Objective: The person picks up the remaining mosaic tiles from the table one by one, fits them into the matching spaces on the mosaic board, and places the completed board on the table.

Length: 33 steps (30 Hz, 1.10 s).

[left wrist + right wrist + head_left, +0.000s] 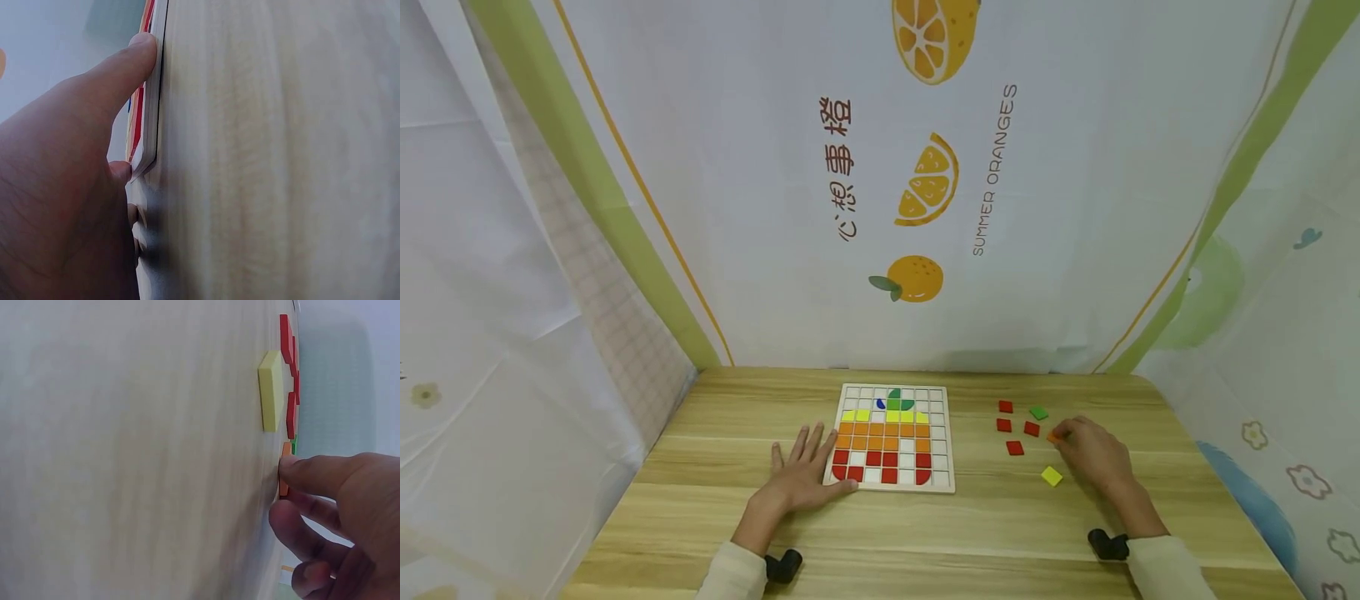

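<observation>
On the wooden table lies a square grid board (942,450) partly filled with red, orange, yellow, green and blue tiles. My left hand (801,483) is spread at its left side, the thumb resting on the near edge. The left wrist view shows that thumb (134,59) against the board's rim (153,94). To the right, my right hand (1097,454) pinches an orange tile (1054,436) between thumb and fingers. In the right wrist view, the orange tile (285,469) stays close to the tabletop, its far side hidden by the fingers.
Several loose red tiles (1015,448) and a green tile (1038,412) lie left of the right hand. A yellow tile (1052,476) lies nearer the front. Behind the table hangs a white curtain (760,250) printed with oranges.
</observation>
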Each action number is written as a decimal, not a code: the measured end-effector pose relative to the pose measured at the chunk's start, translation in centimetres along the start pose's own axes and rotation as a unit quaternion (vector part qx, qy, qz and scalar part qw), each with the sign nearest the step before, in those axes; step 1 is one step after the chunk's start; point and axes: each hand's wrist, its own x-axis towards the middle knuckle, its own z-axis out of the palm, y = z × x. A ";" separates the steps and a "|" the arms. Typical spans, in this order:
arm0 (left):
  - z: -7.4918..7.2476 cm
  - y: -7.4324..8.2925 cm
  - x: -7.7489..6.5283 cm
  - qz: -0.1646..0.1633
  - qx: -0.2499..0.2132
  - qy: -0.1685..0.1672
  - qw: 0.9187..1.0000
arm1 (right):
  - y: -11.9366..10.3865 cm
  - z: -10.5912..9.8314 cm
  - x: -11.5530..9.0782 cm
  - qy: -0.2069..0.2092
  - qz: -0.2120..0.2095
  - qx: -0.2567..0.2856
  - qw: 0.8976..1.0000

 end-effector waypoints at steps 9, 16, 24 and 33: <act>0.2 0.0 0.2 -0.003 0.003 0.005 1.000 | 0.1 -0.2 -0.2 0.004 0.002 0.001 1.000; 2.5 -2.2 1.7 0.007 -0.009 0.029 1.000 | 0.1 -0.1 -0.1 0.012 -0.001 0.008 1.000; 2.4 -2.2 1.7 0.006 -0.009 0.027 1.000 | 0.1 0.0 -0.1 0.010 0.001 0.011 1.000; 2.5 -2.2 1.5 0.007 -0.011 0.029 0.999 | 0.0 0.1 -0.2 0.012 0.004 0.033 0.999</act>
